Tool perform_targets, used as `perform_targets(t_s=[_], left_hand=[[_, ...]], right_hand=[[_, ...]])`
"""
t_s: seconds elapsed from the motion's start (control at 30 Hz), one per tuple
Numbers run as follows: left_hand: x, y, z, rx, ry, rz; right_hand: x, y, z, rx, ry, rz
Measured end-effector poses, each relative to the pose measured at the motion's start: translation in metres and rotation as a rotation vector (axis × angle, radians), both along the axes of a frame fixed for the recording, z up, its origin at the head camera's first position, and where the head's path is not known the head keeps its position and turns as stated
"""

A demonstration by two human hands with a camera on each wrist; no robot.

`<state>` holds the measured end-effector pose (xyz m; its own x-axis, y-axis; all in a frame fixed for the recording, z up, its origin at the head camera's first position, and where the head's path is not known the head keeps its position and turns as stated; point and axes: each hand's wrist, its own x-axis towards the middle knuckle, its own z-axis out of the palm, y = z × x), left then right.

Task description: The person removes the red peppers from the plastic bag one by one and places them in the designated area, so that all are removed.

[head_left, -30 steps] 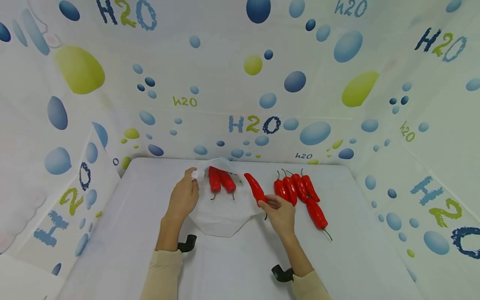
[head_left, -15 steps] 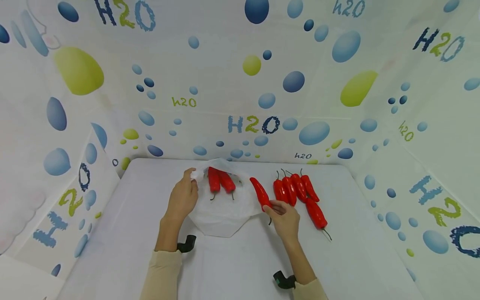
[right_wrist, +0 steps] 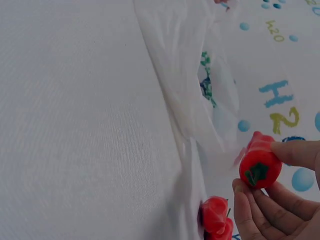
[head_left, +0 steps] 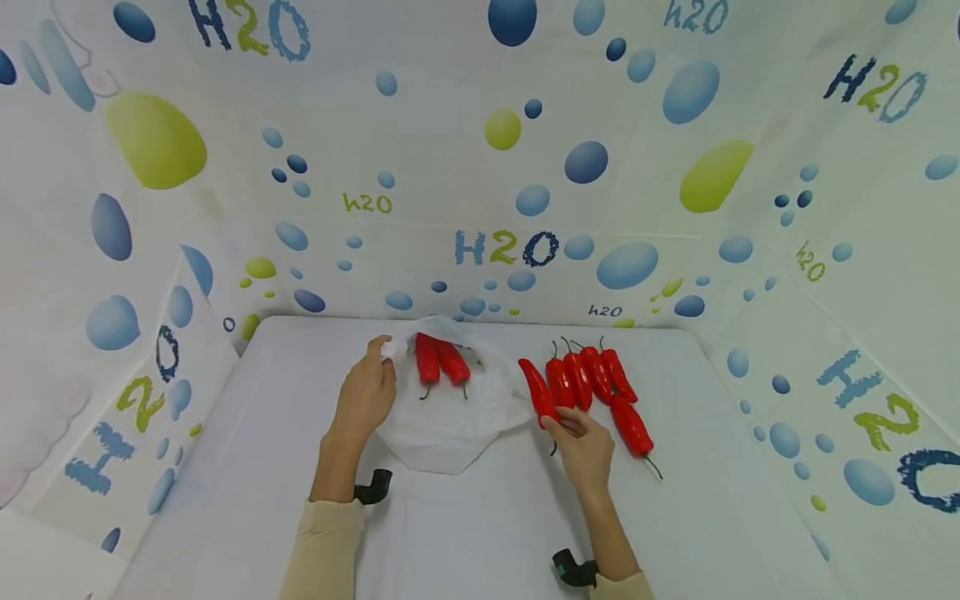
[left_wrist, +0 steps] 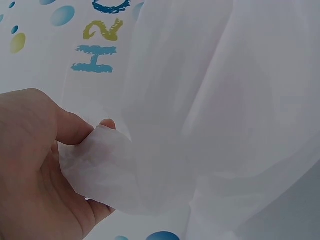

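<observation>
My left hand (head_left: 367,390) pinches the edge of a thin white plastic bag (head_left: 444,437); the left wrist view shows thumb and fingertips on the bunched plastic (left_wrist: 102,162). Two red chili peppers (head_left: 428,360) lie at the bag, stems toward me; whether they are inside or on top I cannot tell. My right hand (head_left: 587,450) holds another red chili pepper (head_left: 537,392) near its stem end, its tip pointing up and left, beside the bag's right edge. In the right wrist view, thumb and fingers grip that pepper, its green stem end (right_wrist: 257,172) facing the camera.
Several red chili peppers (head_left: 577,379) lie in a row right of the bag, stems away from me. One more pepper (head_left: 632,427) lies nearer, stem toward me. A white-covered table (head_left: 465,533) bears it all, with a patterned sheet (head_left: 420,125) behind and at both sides.
My right hand has moved right and slightly toward me with the pepper, away from the two peppers at the bag and nearer the row. My left hand stays on the bag edge.
</observation>
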<state>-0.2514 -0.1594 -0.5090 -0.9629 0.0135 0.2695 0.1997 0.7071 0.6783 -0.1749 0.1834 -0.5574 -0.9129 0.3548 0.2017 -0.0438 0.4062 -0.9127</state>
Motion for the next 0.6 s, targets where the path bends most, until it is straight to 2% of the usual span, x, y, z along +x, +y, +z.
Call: perform_targets(t_s=[0.3, 0.6], left_hand=[[0.000, 0.004, 0.001, -0.003, -0.037, -0.005], [0.001, 0.003, 0.000, -0.002, -0.039, -0.012]], right_hand=[[0.006, 0.013, 0.003, -0.013, -0.009, -0.036], [0.013, 0.028, -0.007, 0.020, -0.020, -0.080]])
